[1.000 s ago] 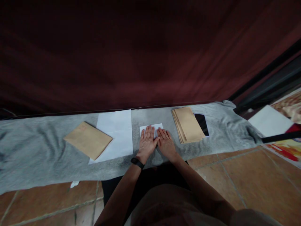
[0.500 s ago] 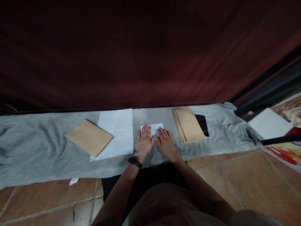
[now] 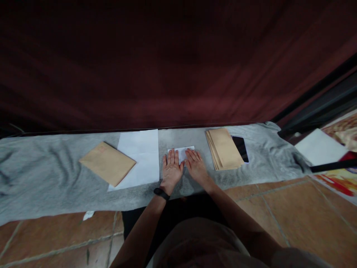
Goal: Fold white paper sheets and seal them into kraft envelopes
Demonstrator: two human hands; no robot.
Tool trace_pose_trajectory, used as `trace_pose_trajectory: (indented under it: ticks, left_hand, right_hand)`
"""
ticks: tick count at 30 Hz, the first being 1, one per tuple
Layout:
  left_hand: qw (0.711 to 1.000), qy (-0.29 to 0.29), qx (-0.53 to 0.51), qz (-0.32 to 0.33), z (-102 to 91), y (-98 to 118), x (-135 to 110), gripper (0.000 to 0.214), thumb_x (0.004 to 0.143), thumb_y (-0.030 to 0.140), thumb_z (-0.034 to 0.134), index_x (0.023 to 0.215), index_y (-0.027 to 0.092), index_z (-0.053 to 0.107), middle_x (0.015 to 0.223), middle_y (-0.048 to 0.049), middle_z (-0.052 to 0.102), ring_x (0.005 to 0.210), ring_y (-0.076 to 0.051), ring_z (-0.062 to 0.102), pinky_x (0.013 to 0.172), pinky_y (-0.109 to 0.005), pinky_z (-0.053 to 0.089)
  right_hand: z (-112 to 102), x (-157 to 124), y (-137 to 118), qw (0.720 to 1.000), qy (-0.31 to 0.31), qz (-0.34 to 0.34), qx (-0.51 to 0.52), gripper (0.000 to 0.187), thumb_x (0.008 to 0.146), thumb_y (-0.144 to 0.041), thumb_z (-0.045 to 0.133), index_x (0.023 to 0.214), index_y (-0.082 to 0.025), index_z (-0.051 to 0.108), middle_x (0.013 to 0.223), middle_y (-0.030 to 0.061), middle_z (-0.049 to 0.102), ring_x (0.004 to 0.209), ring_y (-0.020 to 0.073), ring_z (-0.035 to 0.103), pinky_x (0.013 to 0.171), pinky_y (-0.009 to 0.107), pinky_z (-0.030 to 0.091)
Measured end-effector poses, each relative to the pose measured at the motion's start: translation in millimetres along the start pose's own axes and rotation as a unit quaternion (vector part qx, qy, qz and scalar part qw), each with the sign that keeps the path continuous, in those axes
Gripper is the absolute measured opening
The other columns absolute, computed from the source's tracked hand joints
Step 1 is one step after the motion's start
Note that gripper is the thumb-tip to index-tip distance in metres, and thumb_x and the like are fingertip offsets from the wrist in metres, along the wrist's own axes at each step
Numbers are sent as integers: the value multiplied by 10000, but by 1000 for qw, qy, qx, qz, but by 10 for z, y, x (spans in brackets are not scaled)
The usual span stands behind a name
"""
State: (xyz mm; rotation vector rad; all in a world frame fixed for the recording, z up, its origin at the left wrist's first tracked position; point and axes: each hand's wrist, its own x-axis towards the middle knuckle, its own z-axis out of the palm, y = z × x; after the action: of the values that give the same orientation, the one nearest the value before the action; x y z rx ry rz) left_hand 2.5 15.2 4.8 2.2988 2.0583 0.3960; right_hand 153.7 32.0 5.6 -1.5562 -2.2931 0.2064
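A small folded sheet of white paper [image 3: 182, 153] lies on the grey cloth right in front of me. My left hand [image 3: 172, 169] rests flat on its left part, fingers stretched out. On the right part lies my right hand [image 3: 196, 168], also flat, with its fingers extended and angled inward. The thumbs come close together near the paper's lower edge. Both hands cover much of the sheet, so its folds are mostly hidden.
Brown envelopes [image 3: 107, 163] lie at the left, overlapping large white sheets [image 3: 141, 156]. Several more brown envelopes [image 3: 225, 149] are fanned at the right, with a phone [image 3: 240, 149] partly under them. Grey cloth [image 3: 47, 175] covers the surface; a dark red curtain [image 3: 178, 74] hangs behind.
My right hand has slid slightly left and up over the folded paper, its fingers now covering more of the right side. My left hand stays flat in nearly the same place.
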Motion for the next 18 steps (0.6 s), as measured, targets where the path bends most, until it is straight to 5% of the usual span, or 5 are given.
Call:
trace_pose_trajectory:
  ticks: [6,18]
  left_hand:
    - [1000,-2,-3,6,18,-19,-1,629,1018,318,357,1591,59,335,1666,-182,303,1584,-304,195,1279,-562,175]
    - [999,38,-23,-21,41,-35,-21,652,1041,373,346,1588,20,312,1648,-220,320,1567,-311,251,1275,-537,227]
  right_hand:
    - [81,164,-58,999,-27,-19,-6,493,1084,-319,348,1518,-145,503,1608,92,445,1506,255,386,1270,496,234]
    - [73,92,98,998,-8,55,-40,531,1090,-326,365,1567,-99,414,1627,142,401,1519,292,358,1252,504,237]
